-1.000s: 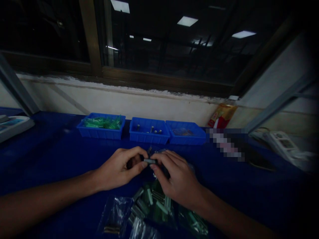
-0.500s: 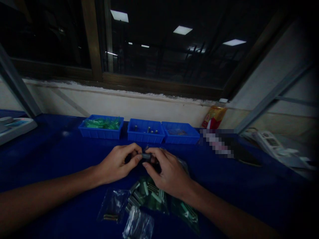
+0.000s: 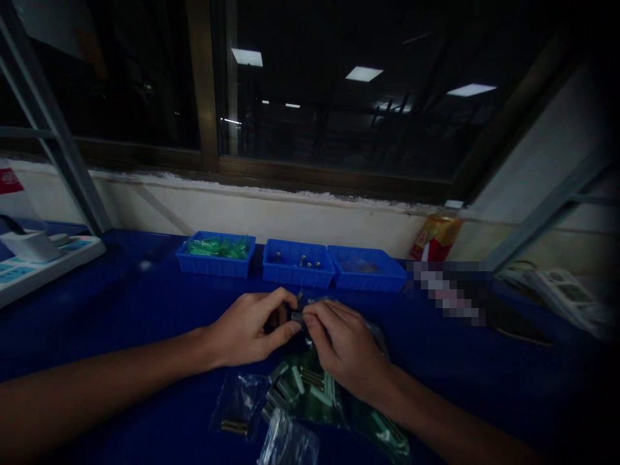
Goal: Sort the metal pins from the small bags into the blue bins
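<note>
Between my hands is a small dark grey metal cylinder (image 3: 297, 316). My left hand (image 3: 249, 327) pinches its left end between thumb and fingers. The bent fingers and thumb of my right hand (image 3: 346, 342) close on its right end, which they partly hide. Just below lie several loose grey cylinders (image 3: 279, 391) and a green plastic bag (image 3: 317, 412) with pale green sticks and brass-coloured rods. A clear bag (image 3: 242, 400) with brass-coloured rods lies left of these. Crumpled clear plastic (image 3: 289, 442) is at the bottom edge. More clear plastic shows behind my right hand.
Along the wall stand a blue bin (image 3: 216, 266) with green plastic pieces, a blue bin (image 3: 296, 274) with small metal parts, and another blue bin (image 3: 371, 278). A white power strip (image 3: 72, 261) is at left, a red and gold packet (image 3: 438, 237) at back right.
My right thumb and fingers have come together on the cylinder; the thumb was apart from it before. The whole view has shifted, so the things appear further right and slightly lower.
</note>
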Demonstrator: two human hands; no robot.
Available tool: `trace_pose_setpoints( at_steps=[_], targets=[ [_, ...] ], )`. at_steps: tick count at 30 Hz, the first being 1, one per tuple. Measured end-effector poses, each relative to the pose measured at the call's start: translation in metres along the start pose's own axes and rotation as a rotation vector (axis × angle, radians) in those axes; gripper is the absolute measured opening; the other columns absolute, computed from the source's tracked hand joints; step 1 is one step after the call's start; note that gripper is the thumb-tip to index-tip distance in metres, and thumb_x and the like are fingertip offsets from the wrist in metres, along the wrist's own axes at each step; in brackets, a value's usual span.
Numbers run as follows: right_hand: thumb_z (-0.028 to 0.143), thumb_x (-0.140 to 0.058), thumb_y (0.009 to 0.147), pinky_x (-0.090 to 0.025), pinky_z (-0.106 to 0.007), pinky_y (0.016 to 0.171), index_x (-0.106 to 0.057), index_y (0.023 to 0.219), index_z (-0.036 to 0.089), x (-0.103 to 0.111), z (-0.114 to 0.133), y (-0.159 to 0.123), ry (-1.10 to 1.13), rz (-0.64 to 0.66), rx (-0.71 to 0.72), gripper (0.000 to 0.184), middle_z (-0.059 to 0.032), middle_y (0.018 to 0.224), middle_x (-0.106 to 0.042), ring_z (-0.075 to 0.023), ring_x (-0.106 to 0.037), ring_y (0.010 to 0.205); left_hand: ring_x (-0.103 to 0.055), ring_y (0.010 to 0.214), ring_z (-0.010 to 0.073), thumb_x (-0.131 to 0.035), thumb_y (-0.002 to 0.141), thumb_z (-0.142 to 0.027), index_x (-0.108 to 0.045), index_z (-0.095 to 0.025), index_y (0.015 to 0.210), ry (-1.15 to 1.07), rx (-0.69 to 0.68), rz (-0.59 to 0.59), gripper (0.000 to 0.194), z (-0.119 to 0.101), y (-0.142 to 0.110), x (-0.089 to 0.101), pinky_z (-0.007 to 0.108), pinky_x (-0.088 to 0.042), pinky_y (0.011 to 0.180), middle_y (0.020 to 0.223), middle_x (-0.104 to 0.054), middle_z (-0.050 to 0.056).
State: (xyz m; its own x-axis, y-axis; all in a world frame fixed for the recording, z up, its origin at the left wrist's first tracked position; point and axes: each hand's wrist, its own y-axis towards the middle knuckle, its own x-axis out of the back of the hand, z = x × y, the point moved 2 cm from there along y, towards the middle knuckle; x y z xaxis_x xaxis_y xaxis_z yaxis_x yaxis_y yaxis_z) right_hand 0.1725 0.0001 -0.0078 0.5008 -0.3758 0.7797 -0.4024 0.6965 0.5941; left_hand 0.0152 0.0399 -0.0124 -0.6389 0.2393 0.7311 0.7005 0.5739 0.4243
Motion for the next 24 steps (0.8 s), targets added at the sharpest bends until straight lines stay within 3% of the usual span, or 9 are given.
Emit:
trace_pose_setpoints(
  at_steps=[4, 7, 11, 14, 18, 24],
  targets=[
    [0.02, -0.035, 0.088, -0.04, -0.026, 0.062, -0.052, 0.074, 0.018, 0.0, 0.0, 0.001, -0.007, 0.026, -0.008, 0.022, -0.0022, 0.068, -0.058, -0.0131, -0.054, 0.065, -0.052, 0.06, 0.0122, -0.041, 0.087, -0.03, -0.05, -0.016, 0.081, 0.161, -0.085, 0.022, 0.017, -0.002, -0.001, -0.002, 0.024, -0.039, 0.056, 0.065, -0.053, -0.001],
    [0.021, -0.036, 0.088, -0.04, -0.026, 0.063, -0.052, 0.077, 0.017, 0.0, 0.001, 0.002, 0.031, 0.073, -0.017, 0.02, -0.0023, 0.07, -0.059, -0.0132, -0.054, 0.067, -0.05, 0.059, 0.0127, -0.037, 0.088, -0.028, -0.049, -0.016, 0.077, 0.225, -0.072, 0.032, 0.02, -0.002, -0.001, -0.002, 0.025, -0.039, 0.056, 0.065, -0.052, 0.0],
    [0.022, -0.039, 0.086, -0.041, -0.028, 0.068, -0.052, 0.088, 0.016, 0.004, 0.006, 0.002, 0.072, 0.072, -0.009, 0.015, -0.0039, 0.078, -0.059, -0.0145, -0.055, 0.074, -0.05, 0.065, 0.0151, -0.036, 0.087, -0.029, -0.049, -0.016, 0.08, 0.271, -0.052, -0.04, 0.02, -0.004, -0.002, 0.001, 0.027, -0.039, 0.06, 0.069, -0.052, 0.002],
    [0.021, -0.038, 0.086, -0.04, -0.028, 0.066, -0.051, 0.084, 0.016, 0.006, 0.01, 0.003, 0.043, 0.057, 0.005, 0.014, -0.0039, 0.075, -0.058, -0.0146, -0.054, 0.072, -0.049, 0.072, 0.0174, -0.04, 0.085, -0.03, -0.05, -0.016, 0.085, 0.292, -0.082, -0.116, 0.018, -0.005, -0.003, 0.002, 0.029, -0.039, 0.065, 0.076, -0.054, 0.004],
    [0.018, -0.035, 0.087, -0.04, -0.028, 0.065, -0.05, 0.082, 0.016, 0.005, 0.011, 0.003, 0.013, 0.082, 0.04, 0.016, -0.0039, 0.074, -0.057, -0.0144, -0.053, 0.07, -0.047, 0.072, 0.0167, -0.043, 0.083, -0.029, -0.05, -0.016, 0.08, 0.233, -0.109, -0.129, 0.015, -0.005, -0.004, 0.003, 0.028, -0.039, 0.065, 0.075, -0.052, 0.003],
    [0.018, -0.034, 0.087, -0.039, -0.028, 0.067, -0.05, 0.083, 0.016, 0.005, 0.012, 0.002, 0.022, 0.104, 0.079, 0.016, -0.0046, 0.076, -0.057, -0.015, -0.052, 0.072, -0.046, 0.076, 0.0145, -0.047, 0.084, -0.028, -0.05, -0.016, 0.074, -0.048, -0.118, -0.081, 0.016, -0.006, -0.001, 0.006, 0.026, -0.038, 0.07, 0.074, -0.051, 0.0]
  ],
)
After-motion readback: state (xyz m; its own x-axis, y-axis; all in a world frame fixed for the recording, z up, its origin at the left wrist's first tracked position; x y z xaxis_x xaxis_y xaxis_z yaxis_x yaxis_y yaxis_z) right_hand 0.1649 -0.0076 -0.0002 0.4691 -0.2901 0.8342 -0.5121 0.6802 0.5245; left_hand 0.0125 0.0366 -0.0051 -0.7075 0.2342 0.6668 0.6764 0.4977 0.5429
